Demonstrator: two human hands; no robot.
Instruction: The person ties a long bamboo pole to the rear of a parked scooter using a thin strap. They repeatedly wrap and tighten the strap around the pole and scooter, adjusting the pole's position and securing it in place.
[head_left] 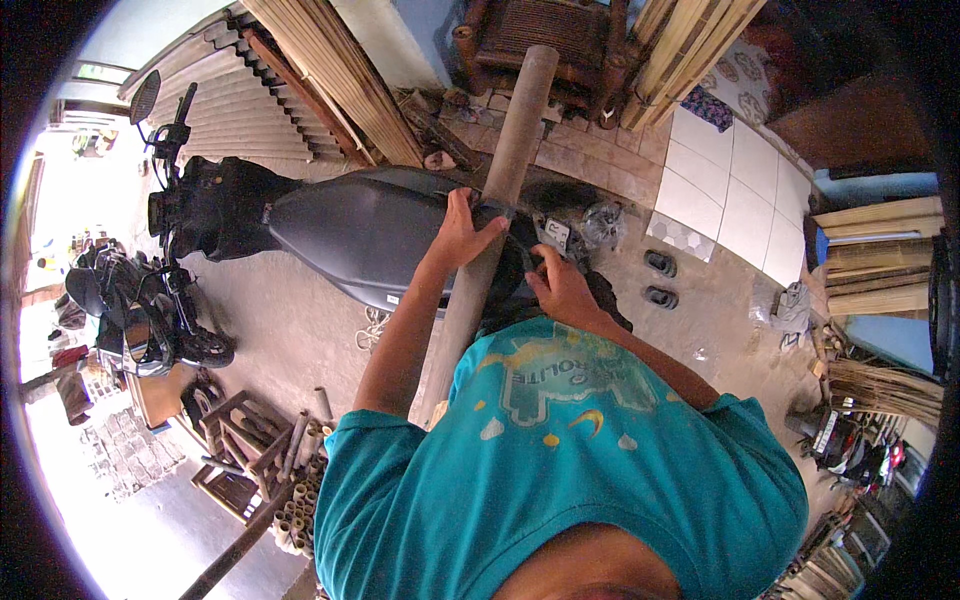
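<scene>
A long grey-brown pole (523, 120) lies crosswise over the rear of a black motorcycle (350, 230), its near end running down beside my shirt. A dark rubber-like strap (495, 207) passes over the pole just behind the seat. My left hand (463, 236) is closed at that strap, its thumb against the pole. To the right of the pole, my right hand (562, 288) pinches a dark length that looks like the same strap. Its fingers partly hide what they hold. The motorcycle's number plate (555, 233) shows just beyond my right hand.
Another motorcycle (140, 310) stands at the left. Bundles of split bamboo (335, 70) lean at the back, near a wooden chair (540, 50). A pair of sandals (660, 280) lies on the floor at right. Lower left holds a wooden rack (245, 440) and stacked tubes (297, 515).
</scene>
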